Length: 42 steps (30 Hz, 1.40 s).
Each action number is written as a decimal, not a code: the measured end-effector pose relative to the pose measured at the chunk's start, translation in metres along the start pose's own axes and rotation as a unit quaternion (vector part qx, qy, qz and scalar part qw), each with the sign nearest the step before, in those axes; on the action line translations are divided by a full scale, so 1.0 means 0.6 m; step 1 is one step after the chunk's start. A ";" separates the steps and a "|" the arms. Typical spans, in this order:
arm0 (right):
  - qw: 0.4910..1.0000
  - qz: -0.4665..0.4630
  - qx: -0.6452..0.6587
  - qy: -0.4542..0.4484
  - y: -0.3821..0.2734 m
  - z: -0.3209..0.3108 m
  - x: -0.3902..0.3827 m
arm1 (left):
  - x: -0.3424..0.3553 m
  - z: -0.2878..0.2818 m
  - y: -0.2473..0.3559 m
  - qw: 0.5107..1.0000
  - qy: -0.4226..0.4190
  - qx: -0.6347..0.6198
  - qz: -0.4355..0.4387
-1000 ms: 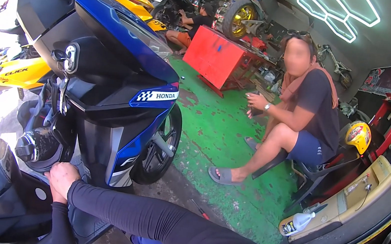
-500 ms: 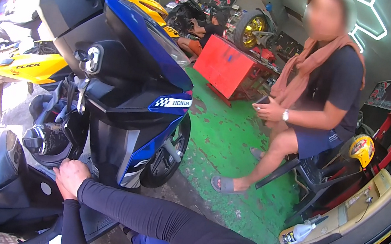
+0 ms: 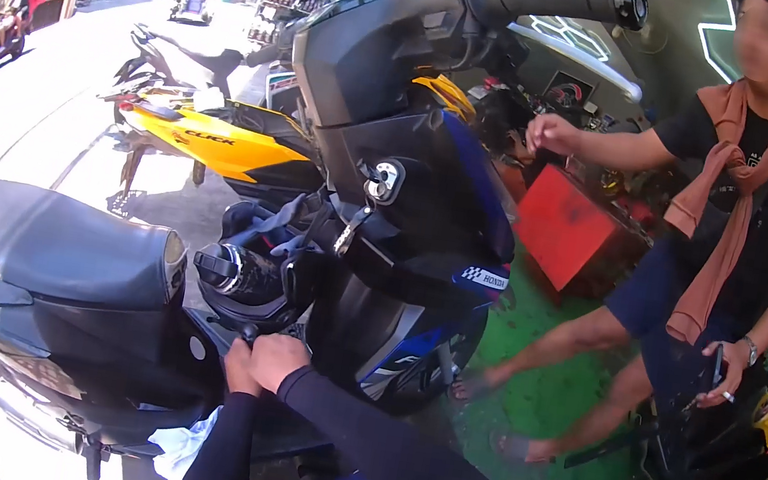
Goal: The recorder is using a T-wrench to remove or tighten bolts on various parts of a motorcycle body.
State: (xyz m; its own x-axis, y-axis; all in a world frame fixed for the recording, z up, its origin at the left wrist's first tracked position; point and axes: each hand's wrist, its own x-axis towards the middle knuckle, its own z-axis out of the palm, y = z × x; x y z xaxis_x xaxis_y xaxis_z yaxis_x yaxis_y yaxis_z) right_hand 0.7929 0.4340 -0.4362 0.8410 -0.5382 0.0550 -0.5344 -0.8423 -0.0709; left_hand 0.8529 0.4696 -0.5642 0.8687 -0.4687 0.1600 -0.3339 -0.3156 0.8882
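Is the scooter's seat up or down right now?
Down: the dark seat lies flat on the body. Both hands work at the floorboard area in front of it.

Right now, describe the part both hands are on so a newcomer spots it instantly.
Start at the blue and black scooter in the middle. Below its key switch, beside the dark seat, sits a round black capped part; the left hand and right hand meet just under it. Nothing else nearby is round and shiny.

Yellow scooter parked behind; red cabinet on green floor; seated person right.

A green floor mat carries the blue scooter and a red cabinet.
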 end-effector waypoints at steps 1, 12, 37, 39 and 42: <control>1.000 -0.015 0.000 0.002 0.003 -0.010 -0.002 | -0.004 -0.003 0.006 1.000 -0.014 -0.020 -0.001; 0.998 0.019 0.011 0.053 -0.004 -0.052 0.001 | -0.013 -0.009 -0.017 0.979 -0.031 -0.181 0.088; 0.997 -0.056 0.005 0.048 0.022 -0.049 0.003 | 0.012 -0.019 -0.135 0.898 -0.324 0.275 0.116; 0.998 -0.043 -0.004 0.035 0.016 -0.058 0.000 | 0.013 -0.008 -0.145 0.898 -0.324 0.275 0.117; 0.999 -0.024 -0.008 0.023 0.007 -0.069 -0.001 | 0.020 0.010 -0.162 0.898 -0.324 0.273 0.121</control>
State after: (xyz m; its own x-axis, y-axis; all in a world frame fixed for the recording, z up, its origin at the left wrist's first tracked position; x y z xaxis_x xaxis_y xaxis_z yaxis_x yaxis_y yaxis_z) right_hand 0.7865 0.4296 -0.3953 0.8609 -0.4980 0.1039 -0.4954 -0.8671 -0.0516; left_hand 0.8939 0.4896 -0.6514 0.4094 -0.9042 -0.1216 -0.7674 -0.4134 0.4901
